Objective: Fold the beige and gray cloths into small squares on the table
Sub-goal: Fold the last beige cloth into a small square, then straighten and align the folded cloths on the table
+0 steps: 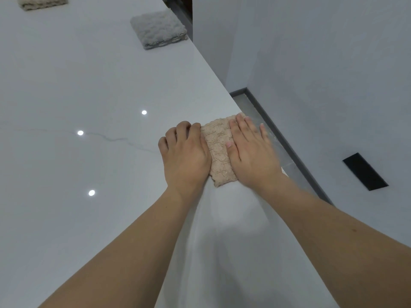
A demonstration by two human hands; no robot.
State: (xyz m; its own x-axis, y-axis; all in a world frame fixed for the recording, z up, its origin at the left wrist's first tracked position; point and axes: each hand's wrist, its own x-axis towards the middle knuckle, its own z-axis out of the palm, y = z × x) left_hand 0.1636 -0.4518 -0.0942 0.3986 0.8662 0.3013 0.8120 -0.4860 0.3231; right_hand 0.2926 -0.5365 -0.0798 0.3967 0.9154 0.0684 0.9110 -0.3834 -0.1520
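Mostly done, judging from the head view. Folded gray fluffy cloth square [158,29] sits at the far edge of the glossy white bench [66,85]; a folded beige fluffy cloth [42,2] lies far left, partly cut off by the frame. Third piece, a small beige textured cloth [219,150], lies at the bench's right edge. Left hand [185,156] has fingers curled at its left side, pinning it; right hand [251,152] presses flat, fingers straight. Left to do: probably only final flattening.

home interior | glossy marble-look table [66,85] | grey baseboard [278,130]
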